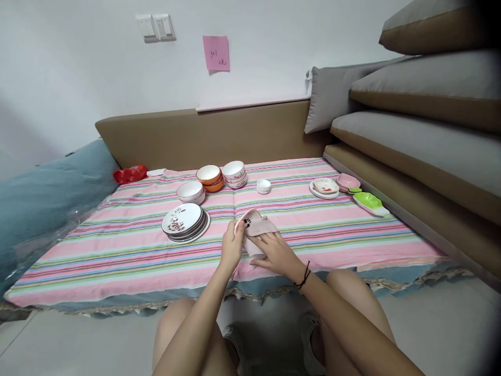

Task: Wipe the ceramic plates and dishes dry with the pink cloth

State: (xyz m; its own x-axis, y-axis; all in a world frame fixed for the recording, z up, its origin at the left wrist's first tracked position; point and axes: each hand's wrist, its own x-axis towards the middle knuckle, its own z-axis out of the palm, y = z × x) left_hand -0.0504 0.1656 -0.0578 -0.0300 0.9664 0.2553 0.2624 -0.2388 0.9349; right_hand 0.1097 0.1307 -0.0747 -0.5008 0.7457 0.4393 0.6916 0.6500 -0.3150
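Observation:
In my left hand (232, 244) is a small pale dish (248, 217) with a pinkish rim and dark printed marks; my thumb lies over its near side. The dish is held tilted above the front part of the striped cloth. My right hand (278, 255), with a dark cord at the wrist, presses a light pinkish-grey cloth (263, 226) against the dish. Folds of this cloth cover part of the dish and hang below it. Nearest on the left stands a stack of plates (182, 219) with a dark floral print.
Behind are white bowls (190, 192), orange bowls (209, 175), red-patterned bowls (234, 171) and small white dishes (263, 186). To the right sit plates with a bowl (324, 186), pink bowls (348, 181) and a green dish (368, 201). Cushions (422, 136) line the right side.

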